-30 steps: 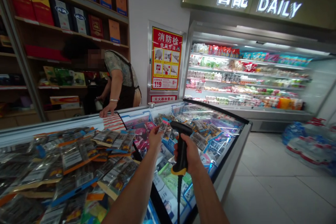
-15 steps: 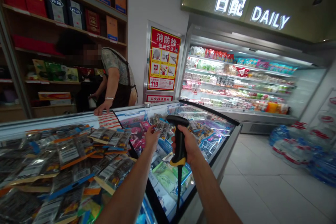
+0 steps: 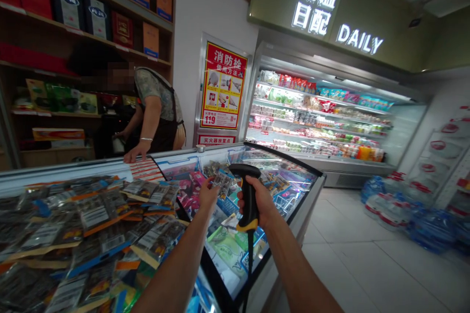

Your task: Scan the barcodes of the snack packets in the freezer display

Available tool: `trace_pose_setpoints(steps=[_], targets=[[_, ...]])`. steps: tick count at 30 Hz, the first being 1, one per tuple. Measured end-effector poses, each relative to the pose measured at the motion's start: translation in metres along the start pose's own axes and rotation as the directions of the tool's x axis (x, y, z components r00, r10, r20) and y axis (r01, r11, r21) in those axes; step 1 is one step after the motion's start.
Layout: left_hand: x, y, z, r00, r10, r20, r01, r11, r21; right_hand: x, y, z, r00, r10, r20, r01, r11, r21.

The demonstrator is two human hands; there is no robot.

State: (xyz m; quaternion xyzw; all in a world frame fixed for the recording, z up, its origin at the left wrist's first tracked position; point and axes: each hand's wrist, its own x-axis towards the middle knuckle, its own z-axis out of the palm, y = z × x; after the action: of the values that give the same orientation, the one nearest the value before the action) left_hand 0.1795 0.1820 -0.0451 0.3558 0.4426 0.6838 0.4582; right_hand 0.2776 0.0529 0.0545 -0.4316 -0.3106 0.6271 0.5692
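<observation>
The person's right hand [image 3: 262, 201] grips an upright black-and-yellow plastic handheld scanner [image 3: 248, 205] while the left hand [image 3: 207, 195] holds a small clear plastic packet [image 3: 223, 182] above a pale-sided, glass-topped chest freezer [image 3: 301, 212], with heaped clear packets edged in orange and blue [image 3: 96, 217] at left and a dark-aproned co-worker [image 3: 151, 87] bending beyond.

Print on held packet [image 3: 223, 182] unreadable; scanner cable [image 3: 250, 254] cut off by bottom edge

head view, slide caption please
Above a display case, the left hand holds a packet and the right hand a black scanner.
</observation>
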Motion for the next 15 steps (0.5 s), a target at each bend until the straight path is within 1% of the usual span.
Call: trace_pose_setpoints(steps=[3, 6, 10, 12, 15], targets=[[0.002, -0.003, 0.001, 1.0, -0.025, 0.016, 0.026, 0.998, -0.064, -0.001, 0.0, 0.005, 1.0, -0.002, -0.01, 0.002, 1.0, 0.001], [0.002, -0.005, 0.002, 0.997, -0.066, 0.031, 0.07, 0.99, -0.123, -0.003, -0.003, 0.01, 1.0, -0.015, 0.005, 0.015, 1.0, 0.015], [0.003, -0.007, 0.002, 0.977, -0.136, 0.165, 0.173, 0.956, -0.236, -0.004, -0.005, 0.012, 1.0, -0.012, -0.009, 0.012, 1.0, -0.003], [0.004, -0.009, 0.002, 0.964, -0.18, 0.195, 0.227, 0.939, -0.257, -0.004, -0.003, 0.01, 0.999, -0.017, -0.029, 0.016, 1.0, -0.025], [0.006, -0.013, 0.001, 0.959, -0.219, 0.18, 0.258, 0.939, -0.229, -0.003, 0.0, 0.009, 0.999, -0.024, -0.036, 0.022, 0.998, -0.052]])
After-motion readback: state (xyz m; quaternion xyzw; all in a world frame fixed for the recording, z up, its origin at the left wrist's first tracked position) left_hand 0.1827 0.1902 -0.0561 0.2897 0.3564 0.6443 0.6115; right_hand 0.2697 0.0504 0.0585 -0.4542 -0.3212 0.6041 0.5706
